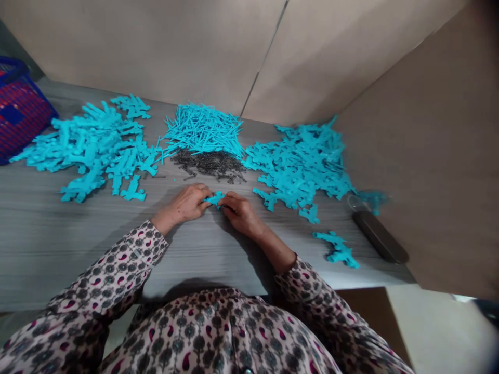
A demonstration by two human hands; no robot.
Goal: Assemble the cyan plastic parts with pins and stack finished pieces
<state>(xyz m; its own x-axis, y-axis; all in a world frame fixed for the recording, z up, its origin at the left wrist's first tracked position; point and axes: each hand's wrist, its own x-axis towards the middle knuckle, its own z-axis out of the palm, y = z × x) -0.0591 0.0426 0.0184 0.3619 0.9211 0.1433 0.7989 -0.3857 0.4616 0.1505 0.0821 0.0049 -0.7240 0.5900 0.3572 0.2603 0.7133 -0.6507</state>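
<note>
My left hand [183,203] and my right hand [238,213] meet above the grey wood-grain table [78,239], their fingertips pinching a small turquoise plastic piece [213,199] between them. Just beyond my hands lies a heap of dark slender pins [208,163], touching a pile of thin turquoise plastic sticks [200,130]. Larger branched turquoise plastic pieces lie heaped to the left [91,145] and to the right [300,163]. A smaller cluster of these pieces [338,249] sits near the front right.
A red and blue woven basket [21,109] stands at the far left corner. Beige partition walls [421,156] rise behind and to the right of the table. A dark oblong case [380,236] lies at the right, beside a small transparent item [356,203].
</note>
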